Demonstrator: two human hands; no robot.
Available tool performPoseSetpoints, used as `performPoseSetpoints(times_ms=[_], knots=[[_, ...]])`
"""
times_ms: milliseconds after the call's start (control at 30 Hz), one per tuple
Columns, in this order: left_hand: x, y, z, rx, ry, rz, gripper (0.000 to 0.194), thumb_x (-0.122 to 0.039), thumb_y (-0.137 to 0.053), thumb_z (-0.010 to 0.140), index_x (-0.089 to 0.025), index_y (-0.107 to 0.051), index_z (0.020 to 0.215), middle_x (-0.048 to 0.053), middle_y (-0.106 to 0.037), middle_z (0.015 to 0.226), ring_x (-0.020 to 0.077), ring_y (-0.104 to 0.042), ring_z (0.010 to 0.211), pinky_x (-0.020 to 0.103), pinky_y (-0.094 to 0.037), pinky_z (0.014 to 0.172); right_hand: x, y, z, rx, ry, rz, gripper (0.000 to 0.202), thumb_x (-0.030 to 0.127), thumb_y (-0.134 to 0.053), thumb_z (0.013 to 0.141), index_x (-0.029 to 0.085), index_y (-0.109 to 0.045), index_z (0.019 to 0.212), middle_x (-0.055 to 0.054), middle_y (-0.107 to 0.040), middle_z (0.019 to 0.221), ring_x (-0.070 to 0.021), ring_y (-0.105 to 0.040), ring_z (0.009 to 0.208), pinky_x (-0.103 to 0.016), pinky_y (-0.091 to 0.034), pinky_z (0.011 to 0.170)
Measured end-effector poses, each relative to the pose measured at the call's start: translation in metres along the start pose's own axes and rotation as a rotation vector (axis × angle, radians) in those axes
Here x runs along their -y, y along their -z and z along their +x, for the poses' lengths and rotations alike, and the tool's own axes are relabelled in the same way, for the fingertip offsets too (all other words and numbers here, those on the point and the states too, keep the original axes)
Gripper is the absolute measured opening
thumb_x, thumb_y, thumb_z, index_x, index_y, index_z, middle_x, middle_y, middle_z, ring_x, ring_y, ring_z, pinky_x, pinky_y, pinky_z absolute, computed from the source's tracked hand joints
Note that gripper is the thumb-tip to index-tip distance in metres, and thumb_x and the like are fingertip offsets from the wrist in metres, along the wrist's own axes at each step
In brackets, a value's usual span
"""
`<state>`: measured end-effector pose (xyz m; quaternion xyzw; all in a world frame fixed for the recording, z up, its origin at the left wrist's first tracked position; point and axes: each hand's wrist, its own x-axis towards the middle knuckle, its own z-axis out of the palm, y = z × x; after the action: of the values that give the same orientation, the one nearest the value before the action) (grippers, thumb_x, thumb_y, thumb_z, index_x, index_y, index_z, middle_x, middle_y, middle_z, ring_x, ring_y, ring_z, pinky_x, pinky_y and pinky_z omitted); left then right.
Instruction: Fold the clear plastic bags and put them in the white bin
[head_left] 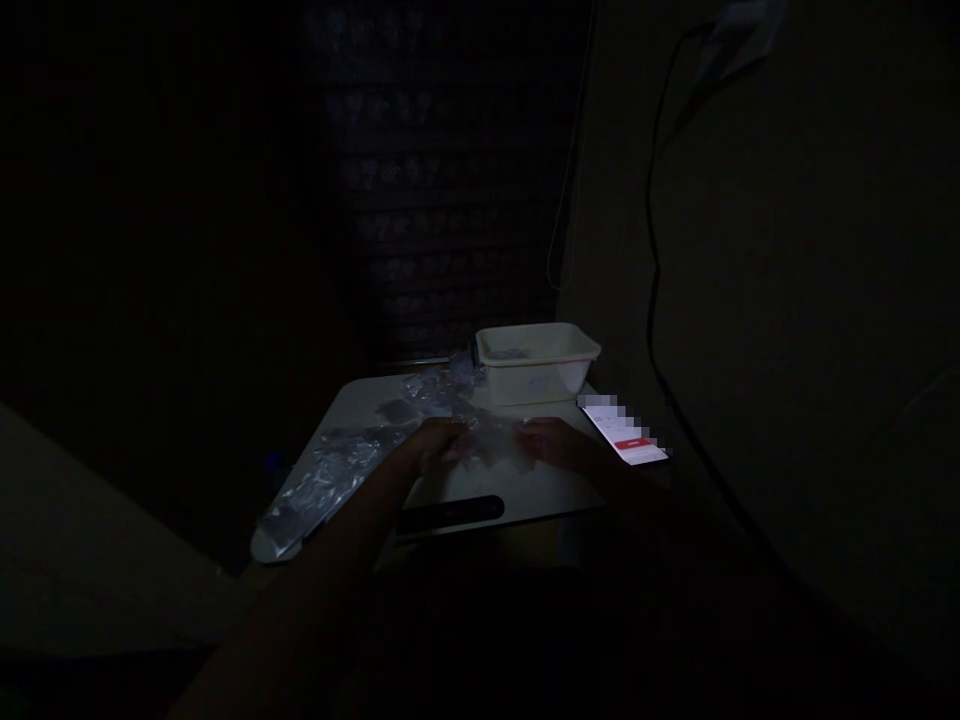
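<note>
The scene is very dark. Over the white tabletop [540, 490], a thin clear plastic bag [491, 442] stretches between my two hands. My left hand [439, 442] has its fingers closed on the bag's left side. On the other side, my right hand [556, 442] pinches the bag's right edge. Left of my left hand lie several crinkled clear plastic bags [330, 480], spread along the table's left side. More clear plastic packets [431, 388] are heaped farther back. Fine detail of the fingers is lost in shadow.
A cream plastic basin [536, 380] stands at the back right with some clear plastic inside. A lit phone [626, 432] lies at the table's right edge. The front edge has a dark slot [450, 512]. A black cable [652, 280] hangs along the right wall.
</note>
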<state>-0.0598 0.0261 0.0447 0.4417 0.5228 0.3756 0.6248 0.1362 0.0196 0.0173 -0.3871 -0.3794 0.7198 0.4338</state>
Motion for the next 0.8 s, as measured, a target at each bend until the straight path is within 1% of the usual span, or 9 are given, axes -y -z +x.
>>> performPoseSetpoints(times_ms=[100,200,333,433,533,600,700,800], knots=[[-0.002,0.002,-0.002,0.025,0.042,-0.027,0.007,-0.007,-0.047,0.068,-0.012,-0.052,0.065,-0.002,-0.055,0.051,0.0068,-0.053,0.046,0.015,-0.043,0.042,0.000,0.002,0.001,0.005,-0.007,0.028,0.010,0.009,-0.046,0.068,0.013,-0.053,0.063,0.001,-0.055,0.053,-0.0079,-0.051,0.050,-0.021,-0.040,0.051],[-0.003,0.004,-0.002,0.076,0.046,-0.075,0.011,-0.005,-0.045,0.068,-0.013,-0.051,0.071,-0.002,-0.057,0.055,0.0084,-0.056,0.051,0.016,-0.046,0.046,-0.001,0.006,0.003,0.060,-0.015,0.049,0.007,0.010,-0.048,0.066,0.014,-0.053,0.064,0.001,-0.053,0.052,-0.0081,-0.050,0.048,-0.022,-0.040,0.051],[-0.004,0.005,-0.003,0.122,0.037,-0.077,0.014,-0.001,-0.043,0.067,-0.013,-0.050,0.071,0.000,-0.058,0.057,0.0091,-0.058,0.052,0.016,-0.046,0.046,-0.004,0.011,0.006,0.082,0.018,0.073,0.013,0.008,-0.050,0.063,0.016,-0.054,0.072,0.000,-0.056,0.062,-0.0092,-0.052,0.056,-0.023,-0.041,0.055],[-0.005,0.004,-0.004,0.140,0.033,-0.060,0.016,0.000,-0.041,0.066,-0.012,-0.051,0.069,0.001,-0.059,0.058,0.0090,-0.058,0.054,0.015,-0.046,0.048,-0.004,0.013,0.007,0.085,0.037,0.046,0.017,0.009,-0.050,0.062,0.016,-0.055,0.077,-0.001,-0.057,0.067,-0.0096,-0.053,0.059,-0.023,-0.041,0.056],[-0.007,0.003,-0.006,0.118,0.031,-0.044,0.018,0.001,-0.042,0.063,-0.012,-0.053,0.066,0.000,-0.058,0.055,0.0086,-0.058,0.055,0.015,-0.046,0.051,-0.004,0.017,0.008,0.104,0.050,-0.049,0.018,0.011,-0.051,0.062,0.016,-0.055,0.079,-0.001,-0.057,0.066,-0.0094,-0.053,0.059,-0.025,-0.042,0.059],[-0.006,0.003,-0.005,0.078,0.028,-0.026,0.018,0.002,-0.042,0.062,-0.012,-0.053,0.063,-0.001,-0.057,0.054,0.0084,-0.057,0.055,0.016,-0.045,0.051,-0.005,0.021,0.009,0.119,0.111,-0.158,0.017,0.014,-0.051,0.063,0.016,-0.055,0.079,-0.002,-0.058,0.068,-0.0105,-0.054,0.062,-0.027,-0.043,0.062],[-0.003,0.004,-0.002,0.035,0.020,0.036,0.019,0.002,-0.042,0.060,-0.012,-0.055,0.058,-0.001,-0.057,0.052,0.0069,-0.054,0.050,0.015,-0.043,0.048,-0.007,0.027,0.011,0.134,0.210,-0.312,0.016,0.018,-0.052,0.063,0.016,-0.056,0.079,-0.005,-0.059,0.077,-0.0134,-0.055,0.072,-0.030,-0.043,0.067],[0.004,0.006,0.004,0.039,-0.008,0.087,0.020,0.003,-0.041,0.058,-0.011,-0.056,0.056,-0.001,-0.055,0.049,0.0056,-0.050,0.046,0.015,-0.040,0.046,-0.011,0.032,0.011,0.138,0.228,-0.335,0.025,0.018,-0.049,0.065,0.016,-0.053,0.089,-0.007,-0.059,0.086,-0.0147,-0.056,0.076,-0.032,-0.042,0.071]])
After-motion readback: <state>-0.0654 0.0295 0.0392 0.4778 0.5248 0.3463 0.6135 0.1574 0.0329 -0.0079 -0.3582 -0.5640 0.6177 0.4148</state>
